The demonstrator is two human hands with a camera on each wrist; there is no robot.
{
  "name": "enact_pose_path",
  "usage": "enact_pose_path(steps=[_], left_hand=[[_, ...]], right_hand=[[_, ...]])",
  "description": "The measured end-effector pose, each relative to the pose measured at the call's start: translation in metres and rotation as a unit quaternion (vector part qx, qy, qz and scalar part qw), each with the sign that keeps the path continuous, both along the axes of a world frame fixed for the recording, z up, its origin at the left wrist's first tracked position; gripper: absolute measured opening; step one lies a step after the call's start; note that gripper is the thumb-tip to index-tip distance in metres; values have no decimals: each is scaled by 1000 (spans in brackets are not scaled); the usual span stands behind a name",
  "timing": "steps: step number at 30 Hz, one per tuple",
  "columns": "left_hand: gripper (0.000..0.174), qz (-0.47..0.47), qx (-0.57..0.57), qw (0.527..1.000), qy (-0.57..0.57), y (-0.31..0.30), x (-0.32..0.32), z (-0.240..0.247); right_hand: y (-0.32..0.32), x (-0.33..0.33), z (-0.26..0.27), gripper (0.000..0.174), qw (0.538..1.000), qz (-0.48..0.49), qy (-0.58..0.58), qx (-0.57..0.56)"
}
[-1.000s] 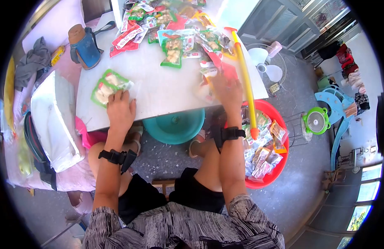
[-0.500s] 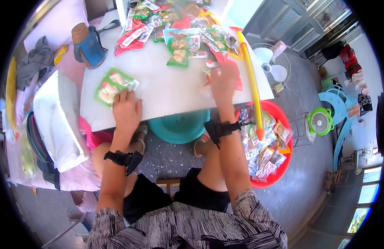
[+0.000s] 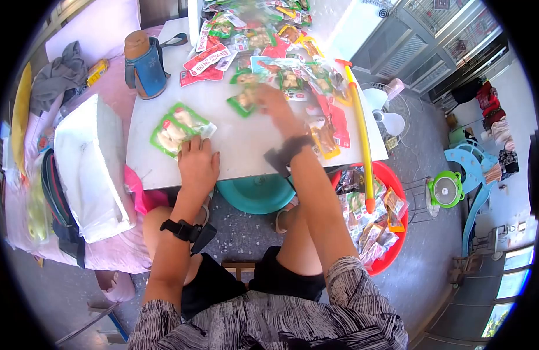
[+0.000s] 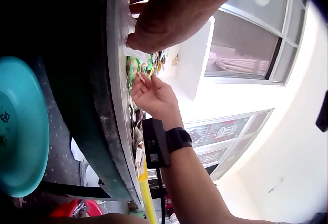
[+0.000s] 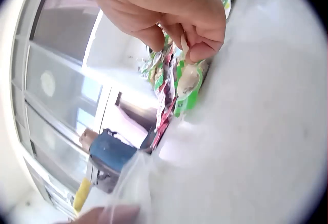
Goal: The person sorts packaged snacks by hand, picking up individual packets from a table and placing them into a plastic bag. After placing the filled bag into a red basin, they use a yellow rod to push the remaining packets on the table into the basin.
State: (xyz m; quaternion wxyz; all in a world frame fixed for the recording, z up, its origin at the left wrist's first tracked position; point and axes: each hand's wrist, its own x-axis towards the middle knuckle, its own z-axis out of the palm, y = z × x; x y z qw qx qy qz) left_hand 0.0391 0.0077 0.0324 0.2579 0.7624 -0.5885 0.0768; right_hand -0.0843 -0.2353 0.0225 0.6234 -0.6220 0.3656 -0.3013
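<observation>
My left hand rests near the table's front edge, its fingertips on the lower edge of two green-bordered snack packets lying side by side. Clear plastic film stands up beside these fingers in the right wrist view. The thumb lies apart from the fingers. Blurred in the head view, my right hand reaches to mid-table. Its thumb and fingers pinch another green-bordered snack packet, with pale pieces showing through its window. Behind it spreads a heap of mixed snack packets.
A blue flask stands at the table's back left. Along the right edge runs a yellow tube with orange ends. A red basin of packets sits on the floor at right, and a teal basin under the table.
My right hand has swung left from the red packets at the table's right side to a green packet near the middle. The left hand stays at the two green packets.
</observation>
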Motion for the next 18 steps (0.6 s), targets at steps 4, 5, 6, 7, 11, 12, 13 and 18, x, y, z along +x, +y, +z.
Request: enact_pose_path(steps=[4,5,6,7,11,12,13,18], left_hand=[[31,-13,-38,999,-6,0,1,-6],[31,-14,-36,999,-3,0,1,-5],[31,-15,-35,999,-1,0,1,-5],[32,-12,-23,1000,4,0,1,-4],[36,-2,10,1000,19,1,-1,0],[36,1,14,1000,21,0,0,0],[36,-1,14,1000,21,1,0,0],[35,-2,13,1000,22,0,1,-1]], right_hand=[[36,35,15,61,1000,-21,21,-3],[39,34,15,59,1000,-8,6,-18],[41,31,20,58,1000,-10,26,-14],[42,25,28,58,999,-12,45,-11],[4,0,6,49,914,-137,262,-278],[-1,-6,3,46,877,-171,304,-329],[-1,-11,1,43,835,-203,342,-379],[4,-16,-1,41,790,-106,477,-371]])
